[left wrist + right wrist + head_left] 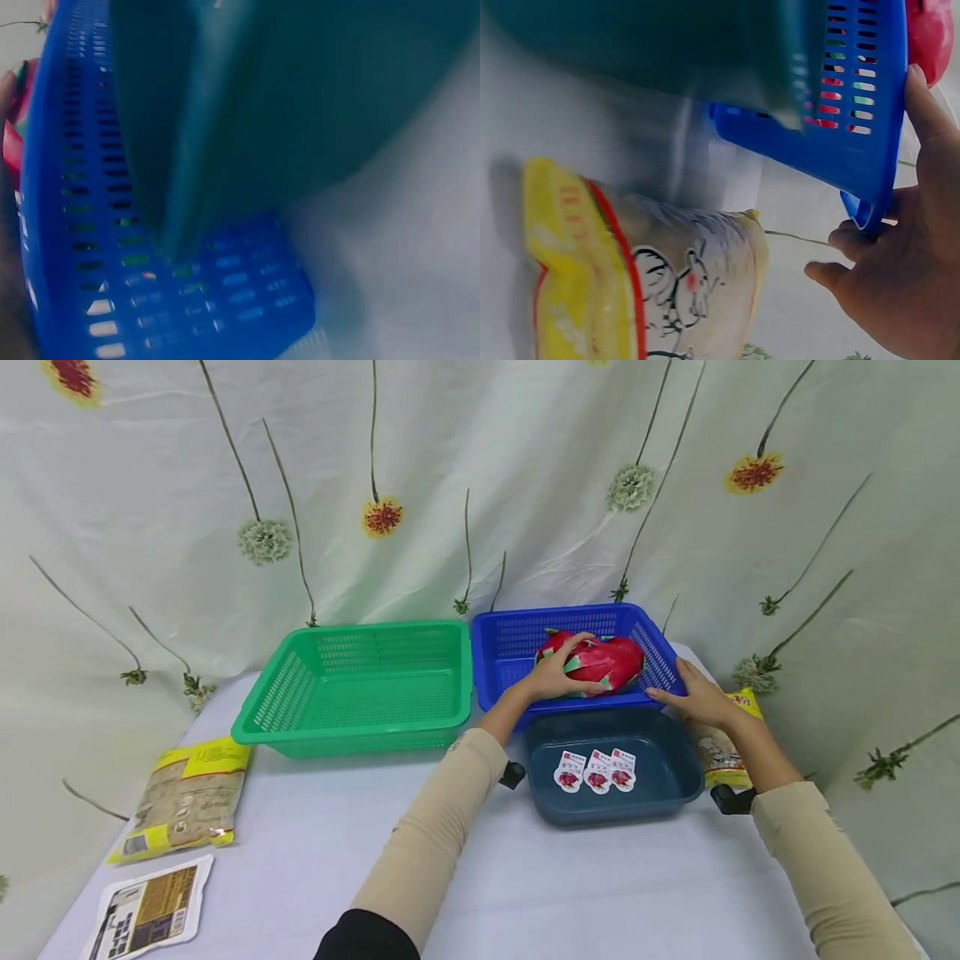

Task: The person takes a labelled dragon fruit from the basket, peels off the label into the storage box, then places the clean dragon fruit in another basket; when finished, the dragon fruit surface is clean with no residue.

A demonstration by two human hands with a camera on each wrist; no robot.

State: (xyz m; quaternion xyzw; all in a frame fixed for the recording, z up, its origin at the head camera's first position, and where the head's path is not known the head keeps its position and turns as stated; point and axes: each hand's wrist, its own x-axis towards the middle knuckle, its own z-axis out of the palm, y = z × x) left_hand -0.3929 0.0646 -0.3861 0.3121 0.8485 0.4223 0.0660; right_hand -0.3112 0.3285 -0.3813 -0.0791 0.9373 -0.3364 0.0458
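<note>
Red dragon fruits [624,662] with green-tipped scales lie together in a blue perforated basket [498,652]. My left hand [552,677] reaches over the basket's front rim and grips one dragon fruit, thumb in front and fingers on top. In the left wrist view only a blurred edge of that hand shows beside the fruit. My right hand [705,700] holds the basket's right front corner; in the right wrist view its fingers [851,241] curl around the blue rim. Below the basket stands a dark teal tray [543,802] with three dragon-fruit-printed cards [597,771] inside.
A green perforated basket [375,737] stands left of the blue one. At the left lie a yellow-edged bag [187,793] and a white-brown packet [153,910]. Another yellow bag [690,277] sits right of the tray. A flower-printed cloth [525,460] hangs behind.
</note>
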